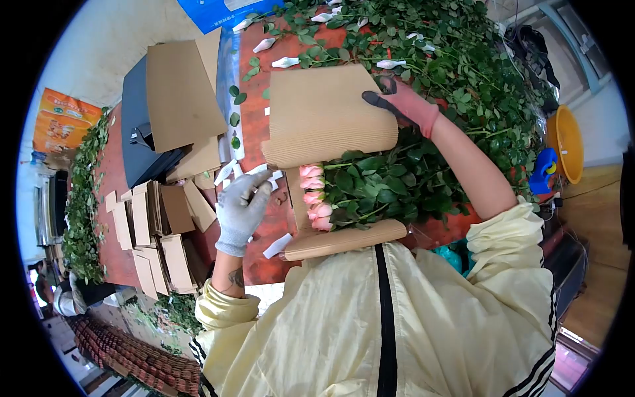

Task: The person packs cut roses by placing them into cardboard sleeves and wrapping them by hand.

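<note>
- As the head view shows, the roses (319, 211) lie in a row on cardboard (299, 200), pink heads to the left, leafy stems running right.
- Beyond the roses, the right hand (400, 102), gloved in pink with dark fingers, grasps the edge of a ribbed sheet (324, 116), thumb on top; the sheet's near side curves down just beside the roses.
- Left of the roses and apart from them, the left hand (245, 210), in a pale glove, has its fingers bent toward the thumb; I cannot tell whether it pinches anything.
- Nearer the person than the roses, a cardboard roll (347, 241) lies alongside, with a white slip (277, 245) near its left end.
- Well left of the roses, cards (175, 261) stand in piles on the red table (261, 266); beyond these, a brown board (182, 96) leans over a dark case (135, 135).
- Farther beyond the roses spread greenery (456, 73) and white-sleeved buds (286, 62).
- Well right of the roses are a blue dispenser (542, 173) and a yellow basin (569, 144).
</note>
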